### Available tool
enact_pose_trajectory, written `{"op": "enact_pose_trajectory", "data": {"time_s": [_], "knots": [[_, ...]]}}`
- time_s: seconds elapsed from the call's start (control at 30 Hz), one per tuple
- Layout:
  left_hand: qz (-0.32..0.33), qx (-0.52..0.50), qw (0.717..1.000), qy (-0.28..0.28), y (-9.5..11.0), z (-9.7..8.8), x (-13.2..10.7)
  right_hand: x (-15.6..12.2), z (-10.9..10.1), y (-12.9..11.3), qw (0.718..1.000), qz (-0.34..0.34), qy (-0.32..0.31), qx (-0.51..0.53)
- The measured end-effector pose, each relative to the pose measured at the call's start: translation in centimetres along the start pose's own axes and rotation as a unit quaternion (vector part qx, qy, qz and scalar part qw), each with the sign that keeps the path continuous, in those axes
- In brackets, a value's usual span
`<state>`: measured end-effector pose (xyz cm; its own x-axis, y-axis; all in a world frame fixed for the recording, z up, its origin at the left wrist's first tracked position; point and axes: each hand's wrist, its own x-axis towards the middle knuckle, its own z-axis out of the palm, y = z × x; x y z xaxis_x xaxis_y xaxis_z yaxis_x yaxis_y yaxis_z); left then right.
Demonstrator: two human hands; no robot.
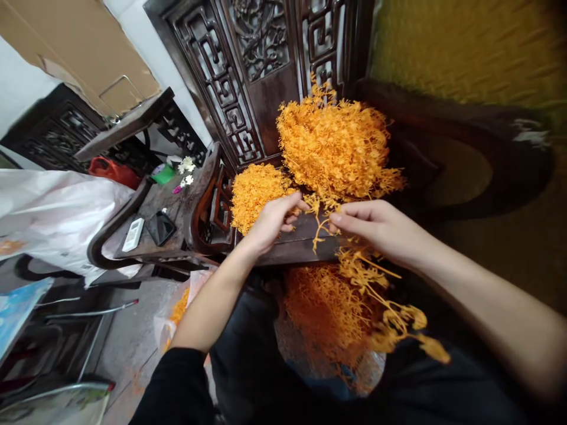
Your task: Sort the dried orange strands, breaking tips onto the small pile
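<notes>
In the head view my right hand (370, 224) pinches a branching orange plastic-looking sprig (321, 224) between thumb and fingers. A longer orange stem (398, 319) with leaf-like tips hangs below that hand; whether it is held too is unclear. My left hand (277, 221) is closed, its fingertips at the sprig's left side; anything between them is hidden. Just behind my left hand lies a smaller heap of orange pieces (259, 192). Beyond both hands stands a larger heap of orange sprigs (334, 144). More orange sprigs (328, 307) fill a space below the seat edge, between my legs.
The heaps rest on a dark carved wooden bench (292, 251) with a lattice back (270, 112). On the left, a side table (177, 189) carries a white remote-like object (133, 234), a black item (160, 228) and a green roll (163, 173). A red bag (114, 172) lies behind.
</notes>
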<state>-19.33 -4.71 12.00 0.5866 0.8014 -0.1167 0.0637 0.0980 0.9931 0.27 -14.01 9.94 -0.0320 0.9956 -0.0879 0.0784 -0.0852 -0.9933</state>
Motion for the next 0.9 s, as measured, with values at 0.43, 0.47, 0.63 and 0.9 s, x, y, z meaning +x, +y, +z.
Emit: {"op": "enact_pose_trajectory", "data": {"time_s": [0.43,0.47,0.63,0.9], "knots": [[0.022,-0.042,0.996,0.073,0.5,-3.6,1.7,-0.7,0.3,0.5,0.99,-0.042,-0.064,-0.118],[0.029,0.005,0.999,0.021,0.6,-3.0,0.9,-0.7,0.3,0.6,0.99,-0.039,-0.069,-0.12],[0.172,0.283,0.934,-0.131,0.9,0.5,-1.4,-0.8,0.4,0.2,0.988,-0.037,-0.079,-0.131],[0.153,-0.02,0.96,0.234,1.6,-3.6,2.1,-0.9,0.2,0.4,0.999,0.012,0.002,-0.048]]}}
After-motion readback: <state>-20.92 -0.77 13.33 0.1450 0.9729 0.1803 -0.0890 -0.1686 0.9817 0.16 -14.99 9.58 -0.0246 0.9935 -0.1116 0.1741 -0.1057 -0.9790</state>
